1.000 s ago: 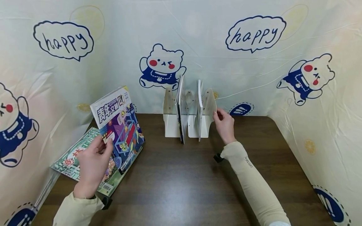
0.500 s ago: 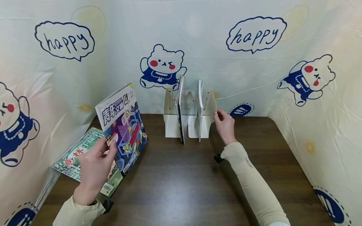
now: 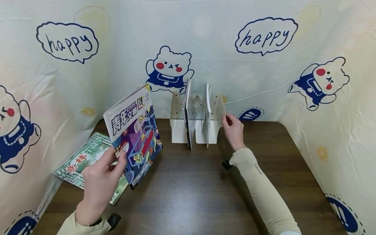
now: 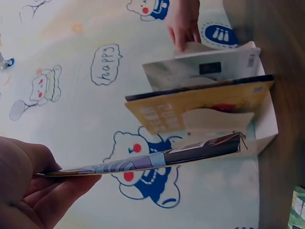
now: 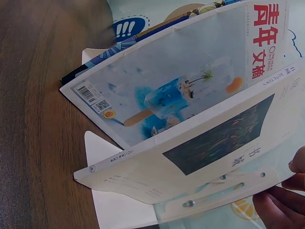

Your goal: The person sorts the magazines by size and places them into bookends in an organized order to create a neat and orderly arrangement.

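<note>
My left hand (image 3: 101, 182) pinches the left edge of a purple and blue magazine (image 3: 139, 140) with a white title band. It is held tilted above a green magazine (image 3: 88, 160) lying at the table's left. In the left wrist view the magazine (image 4: 157, 161) shows edge-on between thumb and fingers. My right hand (image 3: 234, 130) pinches the right side panel of a white bookend rack (image 3: 179, 132) at the back of the table. Inside the rack stand magazines (image 3: 189, 114) on the left and a white book (image 3: 208, 114) on the right, with a gap between them.
The dark wood table (image 3: 188, 189) backs onto a printed curtain (image 3: 217, 42) with bears and "happy" bubbles, which also hangs along both sides. The right wrist view shows a magazine with a blue popsicle cover (image 5: 167, 90) upright in the rack.
My left hand has lifted the purple and blue magazine off the green one and brought it right, toward the rack. The right hand stays at the rack's side panel.
</note>
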`<state>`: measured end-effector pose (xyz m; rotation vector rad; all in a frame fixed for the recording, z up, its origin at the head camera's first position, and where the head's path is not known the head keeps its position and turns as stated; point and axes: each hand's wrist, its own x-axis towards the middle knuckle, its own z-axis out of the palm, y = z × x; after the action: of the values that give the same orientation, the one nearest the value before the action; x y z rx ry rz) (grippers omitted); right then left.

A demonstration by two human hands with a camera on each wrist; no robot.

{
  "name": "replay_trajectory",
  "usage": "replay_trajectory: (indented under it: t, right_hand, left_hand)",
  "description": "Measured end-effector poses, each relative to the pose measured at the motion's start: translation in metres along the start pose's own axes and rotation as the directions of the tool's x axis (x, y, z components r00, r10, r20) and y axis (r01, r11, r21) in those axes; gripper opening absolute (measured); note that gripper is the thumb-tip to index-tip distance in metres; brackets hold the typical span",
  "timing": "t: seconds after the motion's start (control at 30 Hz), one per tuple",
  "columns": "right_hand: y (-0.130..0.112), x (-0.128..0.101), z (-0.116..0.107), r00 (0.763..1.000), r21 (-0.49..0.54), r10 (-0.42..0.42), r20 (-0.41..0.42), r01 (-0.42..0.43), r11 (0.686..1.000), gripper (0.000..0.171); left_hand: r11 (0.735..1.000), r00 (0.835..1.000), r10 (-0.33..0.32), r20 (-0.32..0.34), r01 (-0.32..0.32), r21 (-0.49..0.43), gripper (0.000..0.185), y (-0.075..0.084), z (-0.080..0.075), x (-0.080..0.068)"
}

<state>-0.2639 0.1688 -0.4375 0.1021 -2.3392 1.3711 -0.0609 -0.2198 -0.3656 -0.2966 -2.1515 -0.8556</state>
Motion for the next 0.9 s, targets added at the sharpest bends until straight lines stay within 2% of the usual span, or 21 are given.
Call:
replay_trajectory:
  t: [0.43,0.67,0.9]
  right_hand:
    - [0.002,0.0,0.0,1.0,0.008,0.01,-0.002,-0.01,1.0,0.027]
    - [0.001,-0.001,0.0,1.0,-0.001,0.014,0.009,-0.014,1.0,0.03]
    - [0.001,0.0,0.0,1.0,0.012,0.015,0.006,-0.015,1.0,0.029]
  left_hand:
    - [0.998,0.998,0.037,0.05,-0.034,-0.059,0.054,0.027,-0.003,-0.002]
    - [0.994,0.996,0.054,0.066,-0.047,-0.102,0.05,0.037,-0.002,-0.004]
    - [0.99,0.994,0.044,0.103,-0.03,-0.136,0.045,0.047,-0.002,-0.003]
